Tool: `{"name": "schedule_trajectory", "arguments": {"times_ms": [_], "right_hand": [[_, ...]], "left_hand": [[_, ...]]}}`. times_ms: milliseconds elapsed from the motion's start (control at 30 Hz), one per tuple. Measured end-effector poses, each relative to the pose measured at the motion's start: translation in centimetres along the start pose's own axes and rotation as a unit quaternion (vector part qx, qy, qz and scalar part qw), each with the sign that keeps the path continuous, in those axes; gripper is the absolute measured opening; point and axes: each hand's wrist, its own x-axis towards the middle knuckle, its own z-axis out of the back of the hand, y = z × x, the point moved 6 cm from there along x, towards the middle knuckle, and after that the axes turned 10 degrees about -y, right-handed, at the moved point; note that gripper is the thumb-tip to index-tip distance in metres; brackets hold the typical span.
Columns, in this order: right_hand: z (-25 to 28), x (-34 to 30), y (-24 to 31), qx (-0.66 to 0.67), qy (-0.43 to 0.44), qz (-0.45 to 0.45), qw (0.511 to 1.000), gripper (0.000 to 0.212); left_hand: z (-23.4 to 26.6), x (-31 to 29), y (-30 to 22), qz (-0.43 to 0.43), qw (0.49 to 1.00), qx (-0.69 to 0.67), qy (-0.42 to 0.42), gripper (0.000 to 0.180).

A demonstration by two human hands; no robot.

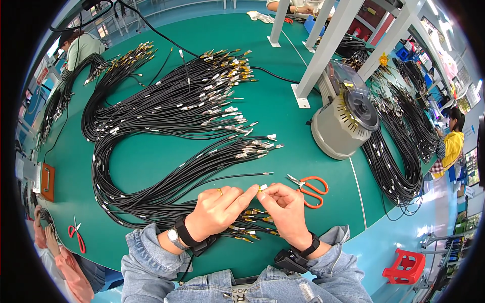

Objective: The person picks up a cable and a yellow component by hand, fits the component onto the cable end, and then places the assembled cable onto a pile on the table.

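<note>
My left hand [218, 211] and my right hand [285, 211] meet in front of me, fingertips pinched together at one small cable end [261, 189]. A white tag and a bit of yellow show between the fingers; the rest of that cable is hidden by my hands. Behind and beneath them lies a large bundle of black cables [166, 118], bent in a curve on the green table. Many of its ends carry white tags and yellow or metal tips. Orange-handled scissors [314, 191] lie just right of my right hand, their blades apart.
A grey round tape dispenser [343, 126] stands beside a metal post [323, 55] on the right. More black cables [396, 161] hang over the right table edge. Red-handled scissors [77, 235] lie at left, near another person's hands [50, 236]. A red stool [405, 266] stands on the floor.
</note>
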Motion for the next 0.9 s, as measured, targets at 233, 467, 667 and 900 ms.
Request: {"name": "schedule_trajectory", "arguments": {"times_ms": [233,467,667,900], "right_hand": [[0.0,0.0,0.2,-0.005,0.005,0.006,1.0,0.004],[-0.2,0.0,0.1,0.004,0.017,-0.002,1.0,0.004],[-0.1,0.1,-0.2,-0.005,0.029,-0.008,1.0,0.004],[-0.3,0.1,-0.4,-0.016,0.036,0.004,0.999,0.005]], "left_hand": [[-0.1,0.1,-0.1,0.007,1.0,-0.013,-0.024,0.04],[-0.5,0.4,0.8,0.136,0.98,-0.142,-0.036,0.032],[-1.7,0.0,2.2,0.383,0.854,-0.341,0.088,0.02],[-2.4,-0.9,2.5,0.498,0.707,-0.483,0.137,0.015]]}}
